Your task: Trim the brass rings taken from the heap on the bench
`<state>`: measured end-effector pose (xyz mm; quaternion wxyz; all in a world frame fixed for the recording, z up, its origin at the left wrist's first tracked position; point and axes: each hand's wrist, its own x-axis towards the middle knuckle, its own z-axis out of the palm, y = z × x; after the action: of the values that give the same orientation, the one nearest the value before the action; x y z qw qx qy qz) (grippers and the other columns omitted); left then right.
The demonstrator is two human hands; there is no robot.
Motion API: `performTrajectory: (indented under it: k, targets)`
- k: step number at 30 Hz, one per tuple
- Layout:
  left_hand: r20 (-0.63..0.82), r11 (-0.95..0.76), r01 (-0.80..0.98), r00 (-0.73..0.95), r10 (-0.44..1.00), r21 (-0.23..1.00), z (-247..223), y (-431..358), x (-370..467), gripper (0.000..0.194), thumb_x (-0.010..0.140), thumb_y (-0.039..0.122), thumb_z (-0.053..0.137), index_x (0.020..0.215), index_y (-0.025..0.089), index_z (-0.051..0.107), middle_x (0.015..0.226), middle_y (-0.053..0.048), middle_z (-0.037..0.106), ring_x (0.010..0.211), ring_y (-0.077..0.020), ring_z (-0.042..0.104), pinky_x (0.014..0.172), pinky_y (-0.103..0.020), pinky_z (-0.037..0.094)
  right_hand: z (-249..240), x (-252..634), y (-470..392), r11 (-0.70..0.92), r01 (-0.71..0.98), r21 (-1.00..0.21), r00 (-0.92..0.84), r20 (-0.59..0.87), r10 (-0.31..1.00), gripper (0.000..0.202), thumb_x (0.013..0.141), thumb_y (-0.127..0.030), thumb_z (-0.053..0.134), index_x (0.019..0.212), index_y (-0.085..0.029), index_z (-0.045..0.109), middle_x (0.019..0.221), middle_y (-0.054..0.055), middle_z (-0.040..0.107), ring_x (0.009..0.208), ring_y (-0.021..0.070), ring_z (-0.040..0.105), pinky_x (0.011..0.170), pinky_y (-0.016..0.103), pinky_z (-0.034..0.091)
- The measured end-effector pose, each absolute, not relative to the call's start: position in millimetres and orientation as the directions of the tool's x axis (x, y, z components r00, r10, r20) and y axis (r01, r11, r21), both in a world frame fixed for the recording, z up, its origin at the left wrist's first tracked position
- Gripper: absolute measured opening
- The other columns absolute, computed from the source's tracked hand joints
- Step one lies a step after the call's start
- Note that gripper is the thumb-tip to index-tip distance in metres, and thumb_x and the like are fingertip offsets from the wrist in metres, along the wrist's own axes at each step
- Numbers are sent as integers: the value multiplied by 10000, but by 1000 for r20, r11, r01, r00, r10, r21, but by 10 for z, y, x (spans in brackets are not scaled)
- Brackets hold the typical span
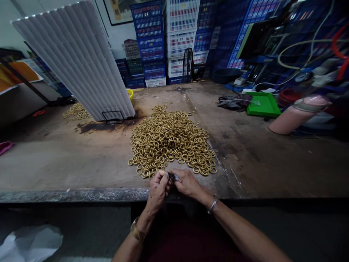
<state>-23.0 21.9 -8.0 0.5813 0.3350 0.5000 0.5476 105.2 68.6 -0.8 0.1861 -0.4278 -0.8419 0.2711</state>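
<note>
A broad heap of gold-coloured metal rings (171, 138) lies on the worktable (253, 156), spreading close to its front edge. Just in front of the heap, my left hand (159, 186) is closed in a pinch; what its fingertips hold is hidden. My right hand (188, 183) is wrapped round a small tool with a grey handle and dark tip (173, 177), its exact kind unclear. The tip points left and meets the fingers of my left hand. Both hands are close together above the table edge.
A tall ribbed white panel (73, 54) leans in a black wire stand (113, 117) at back left, beside a smaller ring pile (76, 111). To the right are a green tray (263, 104), dark gloves (235, 102) and a pink bottle (297, 114). Stacked crates (181, 40) stand behind.
</note>
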Motion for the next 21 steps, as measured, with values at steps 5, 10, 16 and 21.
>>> performTrajectory:
  k: [5, 10, 16, 21]
  targets:
    - [-252, 212, -296, -106, 962, 931, -75, 163, -245, 329, 714, 467, 580, 664, 168, 452, 526, 51, 480, 377, -25, 348, 360, -140, 229, -63, 1041, 738, 480, 720, -501, -569, -30, 822, 209, 710, -137, 404, 774, -194, 595, 676, 24, 624, 601, 133, 522, 543, 225, 278]
    - [-298, 243, -515, -25, 954, 822, 5, 119, -277, 310, 699, 431, 617, 692, 179, 436, 577, 45, 514, 403, -36, 385, 382, -152, 270, -119, 1063, 932, 383, 849, -363, -416, -13, 909, 250, 732, -151, 415, 913, -196, 580, 790, 53, 647, 713, 157, 569, 611, 233, 313]
    - [-303, 233, -647, 3, 953, 726, -1, 177, -319, 248, 705, 360, 621, 723, 146, 497, 778, -48, 599, 530, -80, 483, 397, -180, 301, -35, 1013, 1384, 288, 875, -388, -220, 211, 952, 207, 812, -235, 409, 985, -198, 516, 817, 35, 642, 729, 154, 582, 602, 230, 308]
    - [-359, 290, -736, 68, 931, 612, -57, 189, -348, 228, 689, 308, 628, 842, 172, 527, 678, -3, 559, 513, -86, 485, 401, -178, 308, 28, 903, 1665, 253, 908, -333, -169, 261, 950, 198, 808, -291, 452, 972, -203, 517, 880, 40, 636, 745, 161, 578, 580, 237, 296]
